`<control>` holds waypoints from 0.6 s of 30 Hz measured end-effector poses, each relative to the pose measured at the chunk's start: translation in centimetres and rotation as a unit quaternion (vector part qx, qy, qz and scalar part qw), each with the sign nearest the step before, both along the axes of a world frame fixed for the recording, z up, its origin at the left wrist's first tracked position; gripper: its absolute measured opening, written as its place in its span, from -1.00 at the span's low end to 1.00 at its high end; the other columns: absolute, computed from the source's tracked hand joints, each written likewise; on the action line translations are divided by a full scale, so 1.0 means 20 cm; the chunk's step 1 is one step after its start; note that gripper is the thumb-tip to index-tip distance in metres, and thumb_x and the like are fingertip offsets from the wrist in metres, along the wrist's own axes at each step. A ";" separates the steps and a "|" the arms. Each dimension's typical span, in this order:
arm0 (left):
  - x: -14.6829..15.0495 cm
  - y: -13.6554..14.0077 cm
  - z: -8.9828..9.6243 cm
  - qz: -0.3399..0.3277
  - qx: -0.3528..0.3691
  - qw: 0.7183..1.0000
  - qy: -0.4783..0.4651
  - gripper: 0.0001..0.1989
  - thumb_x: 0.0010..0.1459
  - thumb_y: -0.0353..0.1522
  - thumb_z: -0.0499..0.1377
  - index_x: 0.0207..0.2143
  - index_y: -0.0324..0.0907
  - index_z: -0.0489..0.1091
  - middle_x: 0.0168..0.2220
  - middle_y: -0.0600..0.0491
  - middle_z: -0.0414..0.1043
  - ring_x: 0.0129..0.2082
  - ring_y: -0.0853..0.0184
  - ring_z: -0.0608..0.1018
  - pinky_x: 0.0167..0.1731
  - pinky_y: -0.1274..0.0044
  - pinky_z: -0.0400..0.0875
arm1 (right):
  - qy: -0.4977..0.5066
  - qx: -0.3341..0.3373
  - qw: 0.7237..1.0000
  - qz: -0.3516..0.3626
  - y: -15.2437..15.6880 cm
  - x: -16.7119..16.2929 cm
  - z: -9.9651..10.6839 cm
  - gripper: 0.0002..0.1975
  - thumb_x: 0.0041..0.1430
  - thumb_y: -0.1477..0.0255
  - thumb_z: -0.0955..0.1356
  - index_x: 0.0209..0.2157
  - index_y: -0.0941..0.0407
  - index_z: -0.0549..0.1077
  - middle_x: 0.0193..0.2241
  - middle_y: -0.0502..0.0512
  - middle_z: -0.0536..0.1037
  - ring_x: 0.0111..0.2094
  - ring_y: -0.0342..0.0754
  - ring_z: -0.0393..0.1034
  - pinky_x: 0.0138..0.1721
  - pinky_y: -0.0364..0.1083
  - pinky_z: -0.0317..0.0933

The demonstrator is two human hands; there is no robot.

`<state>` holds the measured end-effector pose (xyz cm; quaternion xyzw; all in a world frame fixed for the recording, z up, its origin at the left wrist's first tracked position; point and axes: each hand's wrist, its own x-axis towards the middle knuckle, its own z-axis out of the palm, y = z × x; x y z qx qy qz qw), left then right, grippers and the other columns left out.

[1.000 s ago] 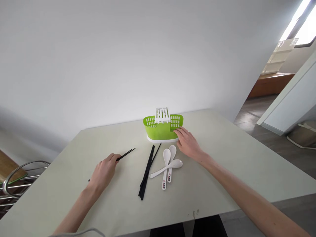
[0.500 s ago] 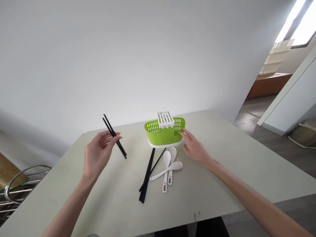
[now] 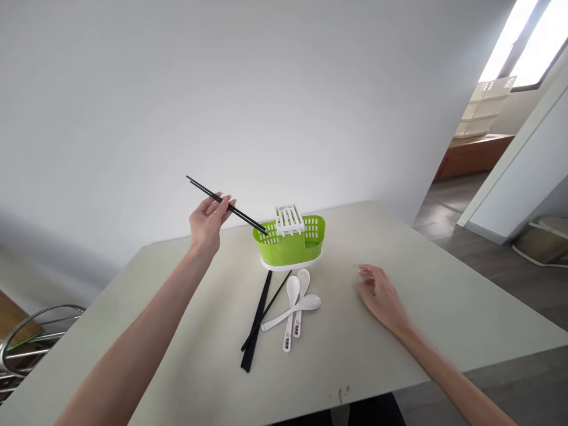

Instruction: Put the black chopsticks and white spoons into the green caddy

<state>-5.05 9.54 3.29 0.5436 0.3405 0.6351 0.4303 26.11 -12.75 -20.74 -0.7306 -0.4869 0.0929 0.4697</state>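
My left hand (image 3: 207,225) grips a pair of black chopsticks (image 3: 249,220). They slant down to the right, and their lower ends are at the left compartment of a green cutlery basket (image 3: 288,253) with a white base. A white slatted piece (image 3: 289,220) sits across the basket's middle. My right hand (image 3: 382,297) is at the table, right of the basket, fingers loosely bent and holding nothing. In front of the basket lie several black chopsticks (image 3: 257,322), one crossing the others. Three white spoons (image 3: 311,303) overlap beside them, one lying across the other two.
The pale table (image 3: 426,302) stands against a white wall (image 3: 284,106). At the far left is a metal rack (image 3: 26,349) by the table's edge. A doorway on the right opens to a grey floor (image 3: 439,204) and a window.
My left hand has carried the chopsticks up and right to the basket, tilting them flatter. My right hand has left the basket's right side and moved right and nearer to me.
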 end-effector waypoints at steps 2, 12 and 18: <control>0.04 0.04 -0.05 -0.003 -0.002 1.000 0.014 -0.69 0.12 -0.38 0.43 -0.11 -0.26 0.50 -0.13 -0.10 0.65 -0.12 0.21 0.72 0.17 0.23 0.55 | 0.011 -0.004 1.000 0.003 0.00 0.00 0.01 -0.61 0.22 0.35 0.24 0.06 0.09 0.41 0.05 0.25 0.50 -0.15 0.05 0.53 -0.10 0.05 0.40; 0.16 0.10 -0.25 -0.051 0.046 0.977 0.200 -0.68 0.15 -0.24 0.38 -0.11 -0.22 0.51 -0.12 -0.12 0.67 -0.16 0.14 0.73 0.00 0.27 0.62 | 0.025 0.024 0.999 0.011 0.02 -0.01 0.03 -0.69 0.21 0.36 0.24 -0.05 0.08 0.45 -0.06 0.22 0.56 -0.10 0.08 0.54 -0.05 0.07 0.40; 0.18 0.11 -0.33 -0.063 0.037 0.961 0.267 -0.72 0.21 -0.17 0.31 -0.15 -0.16 0.45 -0.12 -0.10 0.68 -0.12 0.13 0.72 -0.05 0.33 0.60 | 0.029 0.022 0.999 0.012 0.02 -0.01 0.02 -0.72 0.22 0.33 0.24 -0.09 0.07 0.46 -0.10 0.20 0.59 -0.11 0.09 0.54 -0.04 0.10 0.41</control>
